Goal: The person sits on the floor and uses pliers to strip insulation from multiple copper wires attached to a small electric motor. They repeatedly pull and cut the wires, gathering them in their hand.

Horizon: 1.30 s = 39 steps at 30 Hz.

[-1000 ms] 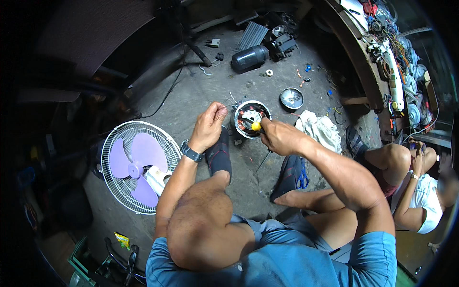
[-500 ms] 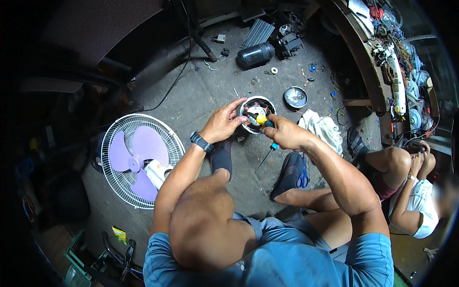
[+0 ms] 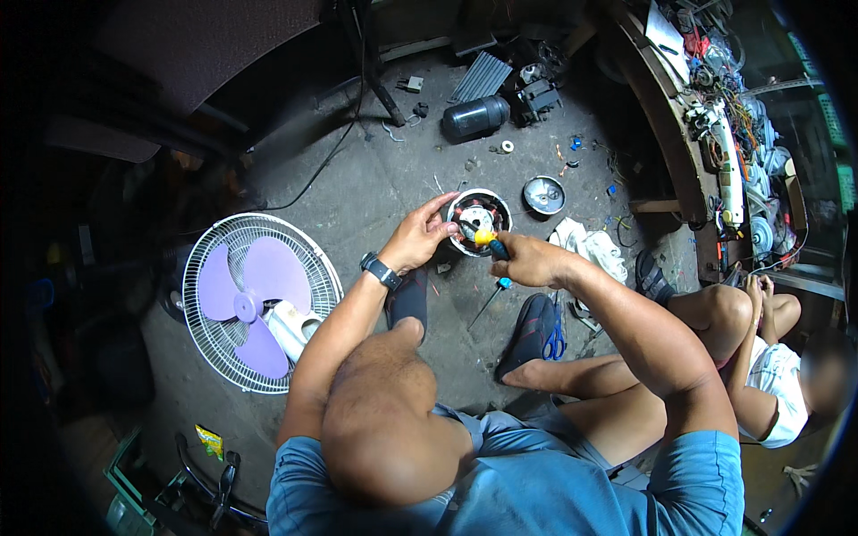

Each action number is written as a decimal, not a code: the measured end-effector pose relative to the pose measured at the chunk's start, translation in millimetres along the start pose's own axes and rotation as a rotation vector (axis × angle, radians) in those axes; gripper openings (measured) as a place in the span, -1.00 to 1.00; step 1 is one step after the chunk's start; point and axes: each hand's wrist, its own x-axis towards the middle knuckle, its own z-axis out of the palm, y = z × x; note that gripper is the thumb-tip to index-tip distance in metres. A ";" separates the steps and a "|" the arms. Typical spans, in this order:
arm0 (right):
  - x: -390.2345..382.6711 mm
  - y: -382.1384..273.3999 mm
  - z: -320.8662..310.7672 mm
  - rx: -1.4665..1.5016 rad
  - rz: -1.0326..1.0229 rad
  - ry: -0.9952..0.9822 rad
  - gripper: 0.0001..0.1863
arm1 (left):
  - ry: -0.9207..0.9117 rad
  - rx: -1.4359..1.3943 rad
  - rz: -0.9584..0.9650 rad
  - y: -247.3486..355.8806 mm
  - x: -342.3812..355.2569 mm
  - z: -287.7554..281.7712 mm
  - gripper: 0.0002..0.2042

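Observation:
A round metal motor housing (image 3: 507, 204) with reddish copper windings stands open side up on the floor before me. My left hand (image 3: 420, 234) is closed on its left side, fingers along the outer rim and thumb at the near edge. In my right hand (image 3: 529, 261) is a screwdriver with a yellow and dark blue handle (image 3: 485, 238), pointed into the housing from the right; its tip is hard to make out. On the floor just below lies another screwdriver (image 3: 489, 302) with a teal handle. A round metal cover (image 3: 544, 194) lies to the housing's right.
At left is a fan cage (image 3: 198, 338) with purple blades (image 3: 271, 272). A white cloth (image 3: 590, 248) and blue-handled scissors (image 3: 555, 341) lie at right. A dark cylinder (image 3: 475, 118) sits farther off. A person (image 3: 776, 380) sits at right, below a cluttered bench (image 3: 657, 107).
The whole view has shifted slightly. My right hand has turned a little around the screwdriver handle and sits slightly lower. The left hand keeps its hold on the housing.

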 end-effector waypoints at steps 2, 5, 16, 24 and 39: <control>-1.4 0.1 5.0 0.273 0.155 -0.103 -0.55 | 0.001 -0.185 -0.056 1.0 -0.8 5.3 -0.50; -0.8 2.5 8.0 0.443 0.182 -0.040 -0.56 | 0.001 -0.351 -0.165 4.1 -3.5 0.5 -0.55; 3.6 16.8 6.8 0.486 0.166 -0.014 -0.61 | 0.041 -0.216 -0.072 4.8 -2.5 3.1 -0.55; -3.6 1.2 -3.8 0.304 0.147 0.012 -0.61 | 0.050 -0.250 -0.058 -1.9 -1.9 3.4 -0.54; 7.2 23.5 8.9 0.025 -0.119 0.210 -0.62 | 0.050 -0.249 -0.077 1.6 -1.5 5.3 -0.54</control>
